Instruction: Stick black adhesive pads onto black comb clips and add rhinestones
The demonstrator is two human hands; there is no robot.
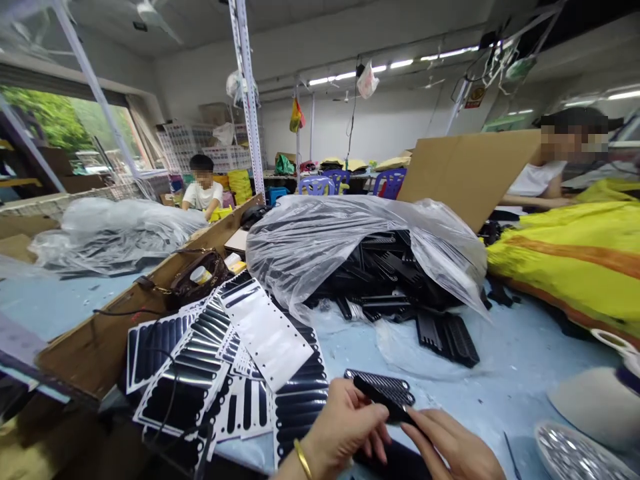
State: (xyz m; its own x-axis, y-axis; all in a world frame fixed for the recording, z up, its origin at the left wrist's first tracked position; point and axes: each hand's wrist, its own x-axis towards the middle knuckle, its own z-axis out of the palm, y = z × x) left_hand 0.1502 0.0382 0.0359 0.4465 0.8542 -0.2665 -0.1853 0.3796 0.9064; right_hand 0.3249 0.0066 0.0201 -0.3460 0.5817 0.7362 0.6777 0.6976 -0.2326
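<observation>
Both hands meet low in the view, over the near edge of the blue table. My left hand [345, 420], with a gold bangle at the wrist, pinches a long narrow black plastic piece [377, 398] between thumb and fingers. My right hand [453, 443] has its fingertips closed at the piece's right end, where a small shiny spot shows. Just behind them a black part with a patterned face [393, 383] lies on the table. Sheets of black rounded strips [185, 380] fan out to the left, with a white sheet [267, 330] face up on top.
A clear plastic bag [305, 233] spills black comb-like plastic parts [440, 337] ahead. A yellow sack [575, 247], a white bottle [590, 400] and a dish of shiny bits [575, 453] stand right. A wooden divider [100, 340] runs left. Two other people sit farther off.
</observation>
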